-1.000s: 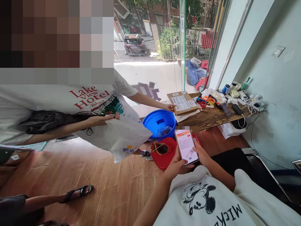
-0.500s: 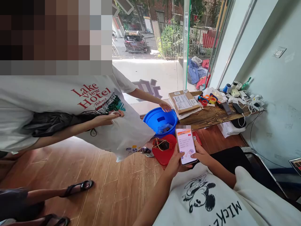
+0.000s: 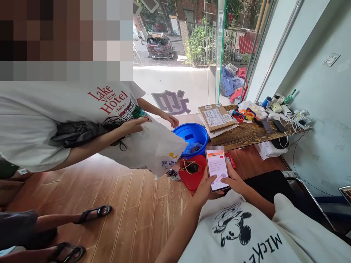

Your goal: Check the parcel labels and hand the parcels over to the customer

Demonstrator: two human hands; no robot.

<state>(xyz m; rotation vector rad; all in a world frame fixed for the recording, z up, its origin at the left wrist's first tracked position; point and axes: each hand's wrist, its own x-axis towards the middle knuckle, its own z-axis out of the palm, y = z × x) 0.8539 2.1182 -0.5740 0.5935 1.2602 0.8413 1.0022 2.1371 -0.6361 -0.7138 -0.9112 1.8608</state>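
Withdrawn is a co-worker's hand [image 3: 171,119]; a white-lit rectangular phone [image 3: 218,168] is cradled by the wearer's hands [image 3: 203,185], seemingly for thumb reach.

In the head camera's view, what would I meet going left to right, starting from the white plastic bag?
White plastic bag → smartphone → blue container → green bottle → wall switch.
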